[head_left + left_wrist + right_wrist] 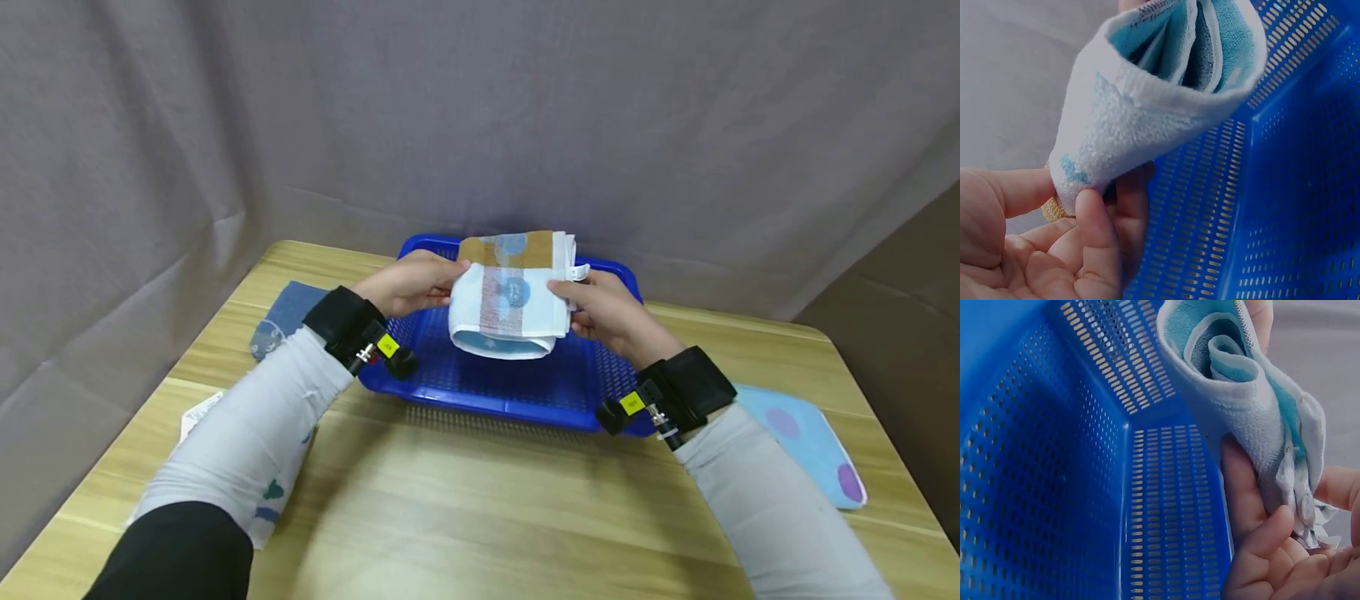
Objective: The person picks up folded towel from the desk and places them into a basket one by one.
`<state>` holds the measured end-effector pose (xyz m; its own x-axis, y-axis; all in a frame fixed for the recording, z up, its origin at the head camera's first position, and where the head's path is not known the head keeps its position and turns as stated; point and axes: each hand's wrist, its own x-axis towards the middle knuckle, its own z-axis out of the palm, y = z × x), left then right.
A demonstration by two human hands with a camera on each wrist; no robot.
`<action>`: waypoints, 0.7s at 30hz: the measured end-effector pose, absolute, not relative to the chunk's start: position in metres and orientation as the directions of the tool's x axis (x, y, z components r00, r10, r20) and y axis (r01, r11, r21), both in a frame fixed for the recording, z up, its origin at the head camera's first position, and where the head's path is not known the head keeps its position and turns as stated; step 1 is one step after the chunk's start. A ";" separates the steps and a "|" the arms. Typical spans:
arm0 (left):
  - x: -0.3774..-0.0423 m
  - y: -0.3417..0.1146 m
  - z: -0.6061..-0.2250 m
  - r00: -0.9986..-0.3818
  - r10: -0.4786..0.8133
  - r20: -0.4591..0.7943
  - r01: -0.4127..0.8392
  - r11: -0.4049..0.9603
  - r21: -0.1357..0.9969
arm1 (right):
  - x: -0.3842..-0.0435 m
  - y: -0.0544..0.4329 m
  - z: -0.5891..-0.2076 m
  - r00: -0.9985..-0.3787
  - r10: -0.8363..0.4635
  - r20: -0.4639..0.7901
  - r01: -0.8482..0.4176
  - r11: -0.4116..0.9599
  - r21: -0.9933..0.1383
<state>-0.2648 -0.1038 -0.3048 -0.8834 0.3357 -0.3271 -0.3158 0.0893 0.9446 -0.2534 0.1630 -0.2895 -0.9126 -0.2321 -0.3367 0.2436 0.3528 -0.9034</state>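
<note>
A folded towel (536, 304), white with a brown end and pale blue round prints, is held up over a blue plastic basket (480, 403). My left hand (412, 282) pinches its left edge between thumb and fingers. On the other side my right hand (611, 312) grips the layered right edge, thumb in front, beside a small white tag. Both wrist views show the towel (1141, 112) folded over in layers, with teal inner faces and an open loop at the near end. The basket's slotted wall (1172, 506) lies below the towel.
A blue-grey folded cloth (288, 312) lies left of the basket. Partly under my left forearm is a white cloth with coloured prints (281, 492). A light blue cloth with purple dots (806, 442) lies at the right. Behind the wooden table (480, 517) hangs a grey curtain (480, 117).
</note>
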 end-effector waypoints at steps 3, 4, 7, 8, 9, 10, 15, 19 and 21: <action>-0.269 -0.101 -0.309 -0.884 0.321 -0.340 -0.333 0.077 0.940 | -0.257 0.163 -0.292 -0.910 -0.229 -0.346 0.252 0.356 -0.900; -0.270 -0.101 -0.309 -0.884 0.315 -0.344 -0.337 0.078 0.938 | -0.258 0.163 -0.292 -0.909 -0.229 -0.348 0.254 0.356 -0.899; -0.273 -0.099 -0.311 -0.885 0.300 -0.357 -0.350 0.077 0.933 | -0.261 0.163 -0.294 -0.908 -0.224 -0.355 0.261 0.359 -0.896; -0.274 -0.099 -0.312 -0.885 0.293 -0.362 -0.355 0.076 0.932 | -0.262 0.163 -0.294 -0.908 -0.223 -0.355 0.262 0.361 -0.895; -0.276 -0.098 -0.313 -0.885 0.286 -0.368 -0.362 0.074 0.929 | -0.263 0.163 -0.295 -0.909 -0.220 -0.355 0.260 0.366 -0.894; -0.276 -0.098 -0.314 -0.884 0.280 -0.373 -0.368 0.072 0.927 | -0.265 0.163 -0.296 -0.910 -0.218 -0.354 0.258 0.371 -0.892; -0.278 -0.095 -0.322 -0.876 0.253 -0.410 -0.406 0.070 0.911 | -0.270 0.162 -0.302 -0.907 -0.203 -0.368 0.264 0.405 -0.875; -0.277 -0.092 -0.327 -0.870 0.242 -0.430 -0.417 0.108 0.903 | -0.272 0.163 -0.309 -0.897 -0.201 -0.395 0.278 0.439 -0.855; -0.277 -0.091 -0.329 -0.866 0.241 -0.439 -0.421 0.125 0.898 | -0.272 0.164 -0.313 -0.892 -0.203 -0.404 0.280 0.454 -0.846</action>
<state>-0.2766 -0.0910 -0.3289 -0.8657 0.2406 -0.4390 -0.4209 0.1250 0.8985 -0.2720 0.1642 -0.3125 -0.8918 -0.2032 -0.4042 0.2800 0.4540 -0.8459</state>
